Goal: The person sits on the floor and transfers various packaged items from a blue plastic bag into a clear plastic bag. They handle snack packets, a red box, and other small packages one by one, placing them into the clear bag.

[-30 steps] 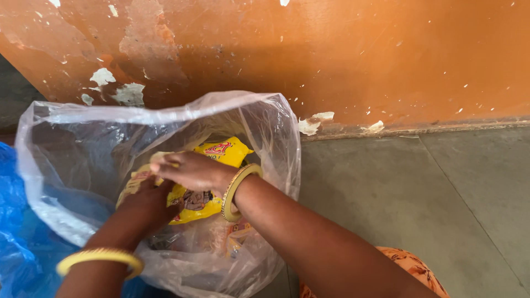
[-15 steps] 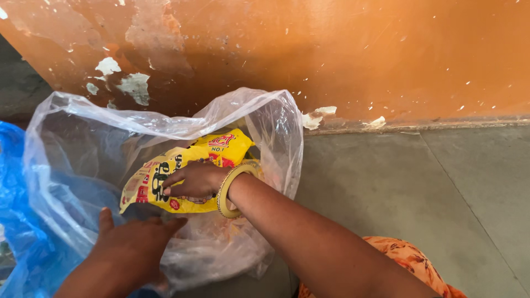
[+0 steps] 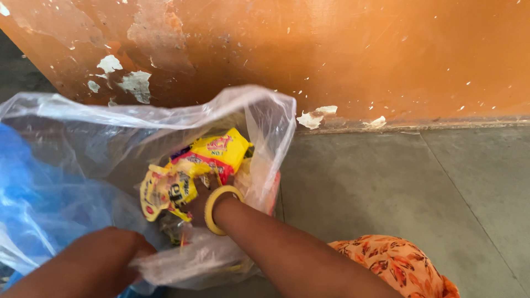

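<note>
Our right hand [image 3: 194, 203] inside the clear plastic bag [image 3: 110, 127], fingers closed on a crumpled yellow packet [image 3: 182, 176], our left hand [image 3: 118, 251] pinching the bag's near rim, orange wall [image 3: 331, 49] behind.

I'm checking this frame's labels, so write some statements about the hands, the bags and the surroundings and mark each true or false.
1. The right hand is inside the clear plastic bag, among the yellow wrappers. True.
2. The left hand is deep inside the bag too. False: it grips the bag's near edge from outside.
3. A yellow bangle sits on the right wrist. True.
4. The wall behind the bag is freshly painted white. False: it is orange, with peeling patches.
5. A blue plastic bag lies to the left. True.
6. The bag stands on a wooden table. False: it sits on a grey floor.
</note>
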